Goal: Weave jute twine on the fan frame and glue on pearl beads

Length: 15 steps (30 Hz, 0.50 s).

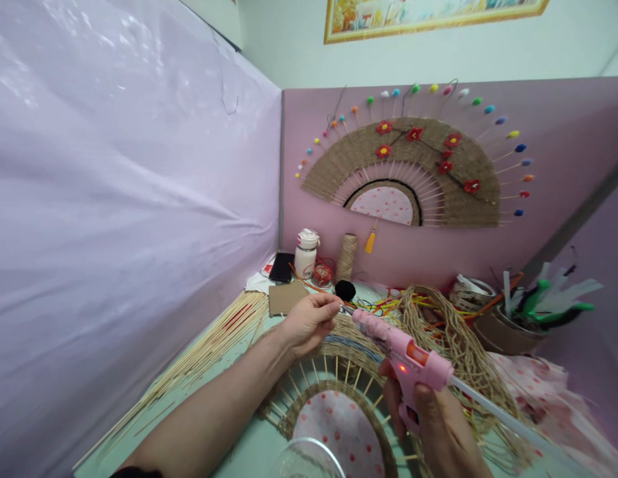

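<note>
My right hand [431, 415] grips a pink hot glue gun [405, 352] by its handle, a finger on the trigger; a glue stick [508, 421] sticks out of its back. The nozzle points left toward my left hand [309, 322]. That hand is closed in a pinch right at the nozzle tip, on something too small to make out. Under both hands lies a half-round fan [333, 378] of jute twine wound over wooden sticks, with a dotted pink centre [338, 428].
A finished fan [413, 172] with red flowers and coloured pompoms hangs on the pink wall. Bamboo sticks [209, 352] lie at left. Loose jute twine [453, 338], a twine spool [346, 257], a white bottle [306, 252], a phone [281, 267] and a cup of tools [512, 318] crowd the back.
</note>
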Each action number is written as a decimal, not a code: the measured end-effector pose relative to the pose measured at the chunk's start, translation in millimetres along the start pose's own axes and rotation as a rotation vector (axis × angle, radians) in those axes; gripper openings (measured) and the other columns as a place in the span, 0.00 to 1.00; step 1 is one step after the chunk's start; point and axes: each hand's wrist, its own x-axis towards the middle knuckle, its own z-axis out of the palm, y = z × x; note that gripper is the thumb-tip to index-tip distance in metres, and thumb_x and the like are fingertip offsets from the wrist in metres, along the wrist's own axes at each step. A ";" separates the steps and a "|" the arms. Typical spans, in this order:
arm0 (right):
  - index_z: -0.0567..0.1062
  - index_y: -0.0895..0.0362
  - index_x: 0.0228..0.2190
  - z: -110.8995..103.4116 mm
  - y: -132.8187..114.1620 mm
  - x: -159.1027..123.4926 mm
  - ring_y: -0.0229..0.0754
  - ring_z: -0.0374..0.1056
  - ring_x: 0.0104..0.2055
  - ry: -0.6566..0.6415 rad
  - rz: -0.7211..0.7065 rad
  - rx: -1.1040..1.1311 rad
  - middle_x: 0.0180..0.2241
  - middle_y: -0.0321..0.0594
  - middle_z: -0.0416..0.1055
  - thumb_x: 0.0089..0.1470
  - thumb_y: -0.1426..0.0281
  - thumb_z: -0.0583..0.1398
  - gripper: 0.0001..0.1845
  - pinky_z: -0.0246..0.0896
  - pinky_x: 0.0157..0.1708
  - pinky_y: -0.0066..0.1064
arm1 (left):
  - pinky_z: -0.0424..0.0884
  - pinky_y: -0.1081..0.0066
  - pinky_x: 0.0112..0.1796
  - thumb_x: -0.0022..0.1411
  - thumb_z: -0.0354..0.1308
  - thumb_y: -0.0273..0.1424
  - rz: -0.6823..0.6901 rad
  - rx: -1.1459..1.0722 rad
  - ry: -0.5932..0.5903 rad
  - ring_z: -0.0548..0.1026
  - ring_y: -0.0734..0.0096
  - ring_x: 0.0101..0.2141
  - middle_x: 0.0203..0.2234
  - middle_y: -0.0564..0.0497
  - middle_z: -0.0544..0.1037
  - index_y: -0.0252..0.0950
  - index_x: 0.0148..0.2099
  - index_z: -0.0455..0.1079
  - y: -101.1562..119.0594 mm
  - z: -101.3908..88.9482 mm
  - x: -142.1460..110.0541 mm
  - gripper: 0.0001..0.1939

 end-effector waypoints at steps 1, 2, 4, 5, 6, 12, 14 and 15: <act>0.69 0.56 0.29 -0.1 0.2 -0.3 0.39 0.55 0.17 -0.002 -0.003 0.006 0.16 0.35 0.60 0.58 0.47 0.41 0.29 0.46 0.17 0.30 | 0.49 0.78 0.20 0.36 0.73 0.33 0.001 0.001 -0.002 0.54 0.86 0.17 0.13 0.60 0.60 0.30 0.26 0.72 -0.2 -0.2 0.1 0.16; 0.68 0.56 0.28 -0.3 0.3 -0.6 0.39 0.55 0.17 -0.005 -0.001 0.003 0.16 0.35 0.60 0.58 0.47 0.41 0.30 0.46 0.17 0.30 | 0.50 0.78 0.21 0.36 0.73 0.34 0.002 0.003 -0.001 0.54 0.85 0.17 0.13 0.60 0.60 0.30 0.26 0.72 -0.5 -0.3 0.3 0.17; 0.67 0.55 0.23 -0.6 0.1 -1.2 0.38 0.55 0.18 -0.014 0.007 -0.019 0.15 0.36 0.60 0.57 0.46 0.41 0.31 0.47 0.18 0.29 | 0.50 0.78 0.21 0.36 0.73 0.34 0.001 0.007 0.002 0.55 0.85 0.17 0.14 0.59 0.61 0.30 0.27 0.72 -1.2 -0.6 0.6 0.17; 0.66 0.55 0.20 -0.8 0.0 -1.3 0.38 0.56 0.18 -0.014 0.003 -0.029 0.15 0.36 0.60 0.57 0.45 0.41 0.32 0.48 0.18 0.29 | 0.50 0.78 0.21 0.36 0.73 0.34 -0.001 0.009 0.003 0.55 0.86 0.17 0.14 0.59 0.61 0.30 0.27 0.72 -1.6 -0.7 0.7 0.17; 0.65 0.55 0.19 -0.9 -0.1 -1.3 0.38 0.55 0.18 -0.011 -0.003 -0.032 0.15 0.36 0.60 0.57 0.45 0.41 0.32 0.48 0.18 0.29 | 0.50 0.78 0.21 0.36 0.73 0.34 -0.001 0.009 0.004 0.55 0.86 0.17 0.14 0.59 0.62 0.30 0.27 0.72 -1.8 -0.7 0.8 0.17; 0.64 0.55 0.17 -1.4 2.0 -0.1 0.38 0.55 0.18 -0.034 -0.018 -0.022 0.14 0.35 0.58 0.57 0.45 0.40 0.33 0.47 0.17 0.29 | 0.49 0.78 0.21 0.37 0.73 0.33 -0.003 -0.003 0.002 0.54 0.86 0.17 0.14 0.59 0.61 0.30 0.26 0.72 -2.3 -0.9 0.1 0.16; 0.64 0.55 0.17 -1.9 2.2 0.1 0.38 0.54 0.18 -0.041 -0.020 -0.015 0.15 0.35 0.58 0.57 0.45 0.40 0.33 0.47 0.17 0.29 | 0.50 0.78 0.21 0.37 0.73 0.33 -0.004 -0.007 0.000 0.54 0.86 0.17 0.15 0.59 0.61 0.30 0.26 0.72 -2.3 -1.5 0.3 0.16; 0.64 0.55 0.18 -2.1 1.6 0.0 0.38 0.54 0.18 -0.043 -0.013 -0.012 0.15 0.35 0.58 0.57 0.45 0.40 0.32 0.47 0.18 0.29 | 0.51 0.78 0.21 0.37 0.73 0.33 -0.004 -0.008 0.000 0.55 0.86 0.18 0.15 0.59 0.62 0.30 0.27 0.72 -2.4 -1.9 0.4 0.16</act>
